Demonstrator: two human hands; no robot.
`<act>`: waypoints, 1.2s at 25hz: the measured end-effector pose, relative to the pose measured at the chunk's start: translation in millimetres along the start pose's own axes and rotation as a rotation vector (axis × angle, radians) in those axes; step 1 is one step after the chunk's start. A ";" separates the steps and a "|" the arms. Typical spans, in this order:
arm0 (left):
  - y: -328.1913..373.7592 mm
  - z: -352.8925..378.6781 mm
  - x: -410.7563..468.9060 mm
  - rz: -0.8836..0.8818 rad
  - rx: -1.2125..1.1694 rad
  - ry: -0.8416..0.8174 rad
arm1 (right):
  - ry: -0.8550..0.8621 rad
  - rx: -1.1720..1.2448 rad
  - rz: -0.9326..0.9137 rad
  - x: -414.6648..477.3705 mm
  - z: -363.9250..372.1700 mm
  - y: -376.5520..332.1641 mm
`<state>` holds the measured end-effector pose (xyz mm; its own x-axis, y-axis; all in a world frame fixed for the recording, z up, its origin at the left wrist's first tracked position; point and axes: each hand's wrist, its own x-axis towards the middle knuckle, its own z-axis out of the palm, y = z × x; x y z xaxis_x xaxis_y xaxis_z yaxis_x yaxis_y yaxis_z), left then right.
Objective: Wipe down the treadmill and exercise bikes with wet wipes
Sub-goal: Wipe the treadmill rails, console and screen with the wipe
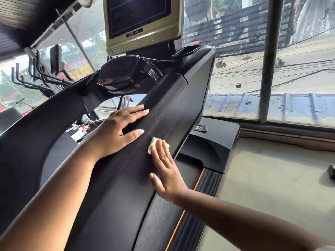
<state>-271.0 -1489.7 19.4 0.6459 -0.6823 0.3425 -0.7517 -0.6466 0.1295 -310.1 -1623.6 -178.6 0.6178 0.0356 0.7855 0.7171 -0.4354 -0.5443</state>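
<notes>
a dark window post [270,58] stands upright at the right. through the glass lies a pale street [253,53] with two blurred motorbikes [220,63], crossed by black overhead wires [253,74]. below them runs a worn blue corrugated roof [244,104]. a small dark object [331,172] sits on the beige floor [272,187] at the right edge.

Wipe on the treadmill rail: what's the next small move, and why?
Probably slide the right hand forward along the rail toward the console, with the wipe flat. The wipe sits under its straight fingers about midway along the rail, with more rail ahead. The left hand rests open close beside that path and may need to shift.
</notes>
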 end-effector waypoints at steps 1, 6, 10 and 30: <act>0.8 -0.1 -0.3 -0.008 -0.009 0.002 | 0.030 0.002 0.005 15.6 -5.1 -0.1; 0.8 2.7 -3.2 -0.044 0.002 0.029 | 0.192 0.072 0.246 54.9 -15.8 1.4; 2.3 0.5 -12.2 -0.053 0.103 0.042 | 0.201 0.121 0.345 23.7 14.5 -46.0; 7.9 -9.4 -106.4 -0.016 0.107 0.067 | 0.115 0.013 0.175 -21.5 44.1 -97.0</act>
<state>-346.9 -1419.0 -7.2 0.6446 -0.6496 0.4032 -0.7205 -0.6925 0.0362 -378.7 -1542.5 -155.6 0.6928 -0.1427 0.7068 0.6070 -0.4139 -0.6785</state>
